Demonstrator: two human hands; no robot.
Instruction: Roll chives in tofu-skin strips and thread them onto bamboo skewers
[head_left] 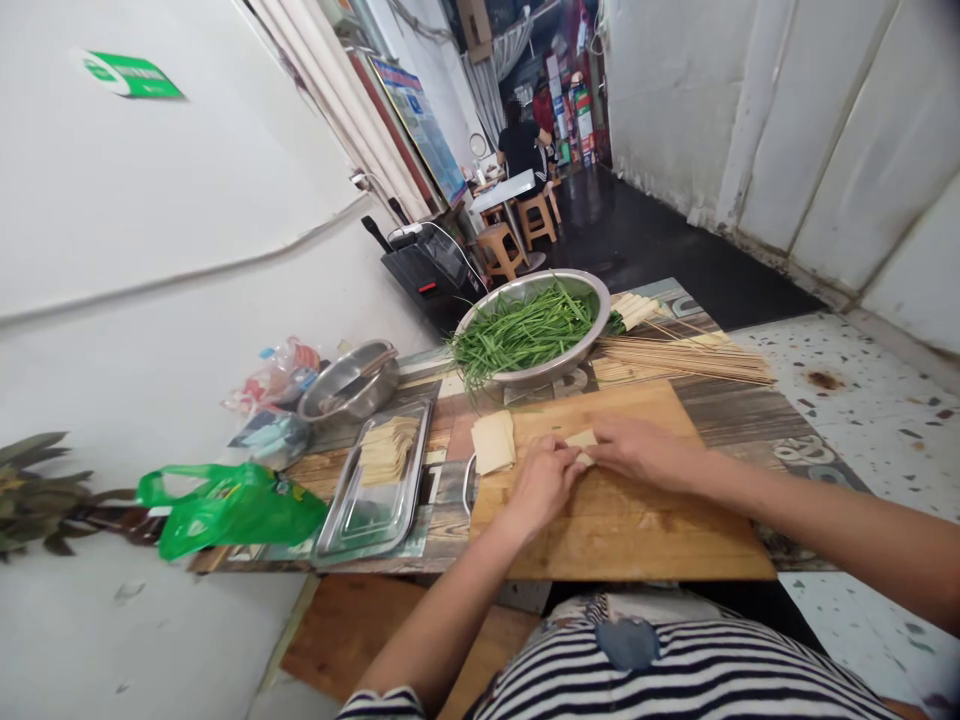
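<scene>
Tofu-skin square [582,440], mid-frame over the cutting board [637,535], is pinched by your left hand [550,468] and right hand [637,450]; the board stack [493,443] and tray stack [387,452] lie flat, apparently undone, while rolls [636,309], upper right of centre, seem finished.

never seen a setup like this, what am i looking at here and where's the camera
There is no machine here: the one picture comes from a camera on a person's head, looking forward and down at their bare hands. The left hand and right hand meet at a small pale sheet over a wooden board; their exact grip is hard to make out. More sheets lie at the board's left edge. Left of that, a metal tray bears another stack. Beyond the board are a bowl of long greens and thin sticks.
</scene>
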